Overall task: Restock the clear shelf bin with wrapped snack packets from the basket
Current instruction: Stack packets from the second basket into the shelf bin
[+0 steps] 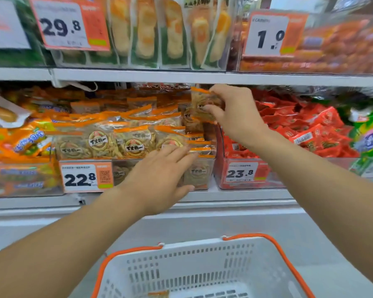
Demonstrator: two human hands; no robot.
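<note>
A clear shelf bin point(202, 175) on the middle shelf holds several orange-edged snack packets point(108, 140) and carries a 22.8 price tag. My right hand point(233, 112) pinches one such packet point(202, 104) upright over the bin's right back part. My left hand point(162, 175) lies flat with straight fingers, its fingertips on the packets at the bin's front right. Below, a white basket point(202, 269) with orange handles stands low in view, and one packet point(158, 294) shows at its bottom edge.
A bin of red packets point(299, 130) with a 23.8 tag stands right of the clear bin. Orange sweets point(19, 143) fill the bin to the left. The upper shelf point(181, 76) hangs close over the bins and holds green-and-white packs point(146, 33).
</note>
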